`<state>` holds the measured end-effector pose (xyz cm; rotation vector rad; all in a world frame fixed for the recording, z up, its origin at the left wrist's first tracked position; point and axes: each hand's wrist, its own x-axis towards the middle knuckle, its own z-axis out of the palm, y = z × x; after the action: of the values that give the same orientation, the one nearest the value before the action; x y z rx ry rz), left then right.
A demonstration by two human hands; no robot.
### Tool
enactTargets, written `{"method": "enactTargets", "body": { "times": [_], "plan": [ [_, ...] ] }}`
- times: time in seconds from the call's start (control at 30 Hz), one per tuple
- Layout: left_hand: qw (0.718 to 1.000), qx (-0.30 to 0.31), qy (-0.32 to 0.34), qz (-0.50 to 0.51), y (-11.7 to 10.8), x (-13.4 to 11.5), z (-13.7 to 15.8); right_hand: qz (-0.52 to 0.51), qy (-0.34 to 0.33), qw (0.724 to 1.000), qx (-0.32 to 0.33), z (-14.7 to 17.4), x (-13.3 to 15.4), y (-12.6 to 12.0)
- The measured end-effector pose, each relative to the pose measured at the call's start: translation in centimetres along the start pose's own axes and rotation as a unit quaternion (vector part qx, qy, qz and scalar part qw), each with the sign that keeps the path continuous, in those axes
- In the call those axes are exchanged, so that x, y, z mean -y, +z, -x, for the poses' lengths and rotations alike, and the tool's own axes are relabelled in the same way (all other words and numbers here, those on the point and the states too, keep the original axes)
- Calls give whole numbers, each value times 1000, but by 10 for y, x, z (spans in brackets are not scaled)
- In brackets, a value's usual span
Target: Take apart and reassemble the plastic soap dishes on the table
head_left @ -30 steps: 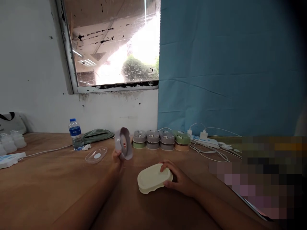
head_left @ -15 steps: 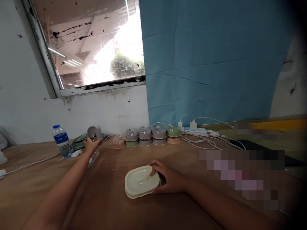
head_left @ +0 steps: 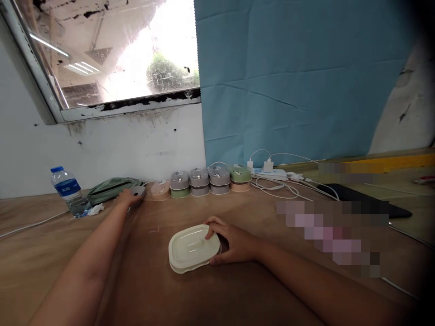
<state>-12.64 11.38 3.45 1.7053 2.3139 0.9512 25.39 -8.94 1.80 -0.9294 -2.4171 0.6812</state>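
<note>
— Where does the person's work stand?

— The left hand (head_left: 126, 198) reaches far out to the end of the row of small boxes (head_left: 200, 181) by the wall and rests on a grey piece (head_left: 138, 192) lying on the surface (head_left: 238, 299), just beside the peach box (head_left: 160, 190). Whether the fingers are closed around that piece or only lie on it cannot be told; it is small and partly hidden.

— And the other hand?

— The right hand (head_left: 234, 242) lies against the cream box (head_left: 193, 248), nearer the person, with fingers curled over its right edge and thumb low at the side (a loose hold, not a lift). The box sits flat on the surface, its lid on.

— So how much looks finished?

— Five boxes stand lined up by the wall, some stacked in pairs. The grey piece seems to be joining that line; the cream box lies well apart from it. A water bottle (head_left: 70, 193) and a green pouch (head_left: 110, 189) lie to the left.
</note>
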Motion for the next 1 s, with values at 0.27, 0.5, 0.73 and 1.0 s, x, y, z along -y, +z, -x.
{"method": "enactTargets", "body": {
  "times": [0.27,0.5,0.73,1.0],
  "plan": [
    [991,40,-81,-95,-3,0,1,0,3,1000,-3,1,-1,1],
    [996,-4,-13,-93,-16,-8,14,7,7,1000,2,0,0,1],
    [985,8,69,-158,-41,14,66,9,1,1000,4,0,-2,2],
    [969,-65,26,-236,-50,27,112,37,2,999,17,-1,0,1]
  ]
}}
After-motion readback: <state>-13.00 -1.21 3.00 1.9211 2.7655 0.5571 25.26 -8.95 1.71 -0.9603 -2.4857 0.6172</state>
